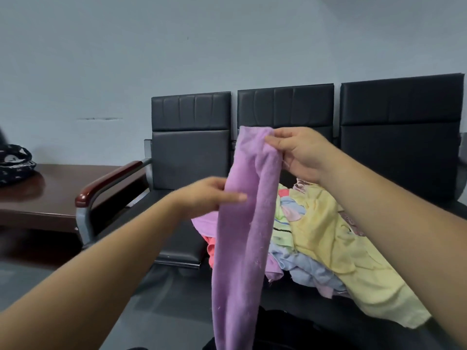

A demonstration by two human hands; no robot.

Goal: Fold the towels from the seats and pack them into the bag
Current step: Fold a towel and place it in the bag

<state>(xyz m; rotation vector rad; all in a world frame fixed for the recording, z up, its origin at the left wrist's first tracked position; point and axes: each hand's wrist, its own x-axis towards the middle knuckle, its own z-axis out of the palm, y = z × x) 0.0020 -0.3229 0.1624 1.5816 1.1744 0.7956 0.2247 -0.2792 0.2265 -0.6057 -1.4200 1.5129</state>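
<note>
At the far left, a black fabric thing (14, 162) with white print sits on a dark wooden surface (58, 195), cut off by the frame edge; I cannot tell whether it is the bag. Just to the right of the surface stands a row of three black padded seats (189, 152) against a pale wall, and the nearest seat has a wood-topped metal armrest (108, 181).

The left hand (207, 195), somewhat blurred, reaches in from the lower left. Its grip is closed on the left edge of the purple towel (242, 223) about a third of the way down, with the thumb laid across the front of the cloth and the fingers tucked behind it.

The purple towel hangs lengthwise in the air in front of the first and middle seats, gathered into a long narrow strip, and its lower end drops out of view at the bottom edge.

The right hand (300, 155) is higher, at the towel's top end. Its grip pinches the bunched upper edge between the thumb and curled fingers.

Behind and to the right of the hanging towel, a loose pile of towels (316, 236) in yellow, pale blue, green, pink and coral lies unfolded on the middle seat, and a yellow one spills over the front edge.
</note>
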